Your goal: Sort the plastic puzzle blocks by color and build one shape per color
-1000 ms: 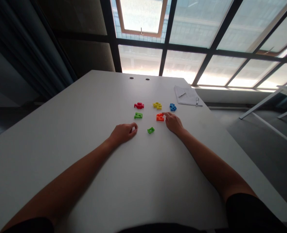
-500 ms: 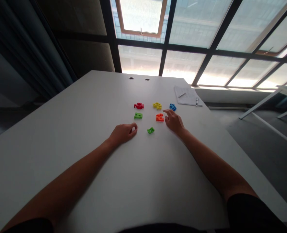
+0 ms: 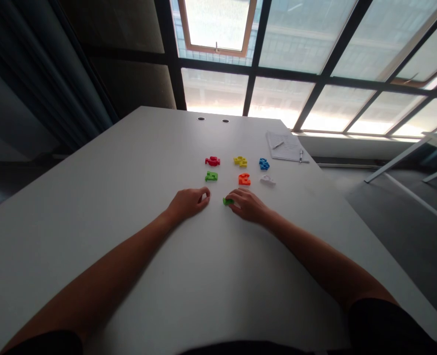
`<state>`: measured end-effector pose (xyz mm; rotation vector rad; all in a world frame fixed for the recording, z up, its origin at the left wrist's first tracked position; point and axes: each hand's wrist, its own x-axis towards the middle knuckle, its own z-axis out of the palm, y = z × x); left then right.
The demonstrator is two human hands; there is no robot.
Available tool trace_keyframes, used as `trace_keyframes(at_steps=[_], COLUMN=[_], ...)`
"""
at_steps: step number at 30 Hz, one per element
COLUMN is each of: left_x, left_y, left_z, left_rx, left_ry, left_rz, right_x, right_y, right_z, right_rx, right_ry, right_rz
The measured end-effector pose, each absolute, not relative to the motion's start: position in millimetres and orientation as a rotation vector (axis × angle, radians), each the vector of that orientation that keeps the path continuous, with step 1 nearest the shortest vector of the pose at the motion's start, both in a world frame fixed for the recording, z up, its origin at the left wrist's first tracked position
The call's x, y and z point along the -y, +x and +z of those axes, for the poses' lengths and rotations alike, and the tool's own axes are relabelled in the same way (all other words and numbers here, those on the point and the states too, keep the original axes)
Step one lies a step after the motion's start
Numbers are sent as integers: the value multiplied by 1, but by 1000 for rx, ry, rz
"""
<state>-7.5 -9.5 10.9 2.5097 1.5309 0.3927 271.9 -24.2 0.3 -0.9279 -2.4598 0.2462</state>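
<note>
My right hand [image 3: 250,204] has its thumb and fingertips closed on a small bright-green plastic piece [image 3: 226,201], partly covered by the fingers. My left hand [image 3: 189,201] rests on the table to the left of it, fingers curled in with thumb and index tips meeting, and nothing visible between them. Beyond the hands lie small plastic pieces in two rows. A red one [image 3: 212,161], a yellow one [image 3: 240,161] and a blue one [image 3: 264,163] form the far row. Nearer are a green notched piece [image 3: 211,176], an orange piece [image 3: 244,179] and a white piece [image 3: 268,180].
The white table [image 3: 148,276] spans most of the view. Papers [image 3: 287,147] with two pens lie near its right edge. Two round cable holes sit at the far end. Large windows [image 3: 285,39] stand behind, and a dark curtain [image 3: 44,64] hangs at left.
My right hand has moved left and toward me from beside the orange piece and now grips the nearest green piece. The white piece has come into view. My left hand stays put.
</note>
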Motion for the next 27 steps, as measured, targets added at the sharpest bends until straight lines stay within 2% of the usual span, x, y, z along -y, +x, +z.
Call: trace_keyframes(at_steps=[6,12,27], left_x=[10,10,10], left_y=[-7,-7,-7], left_z=[12,12,12], left_rx=[-1532,-1530,-1532], left_ry=[2509,2506,2500], left_rz=[391,388,395], right_x=[27,25,21], right_y=[263,264,265], right_z=[-6,-7,-11], right_rx=[2263,2099,2164], right_ry=[-1043,-1125,-1070], right_rz=[463,435,403])
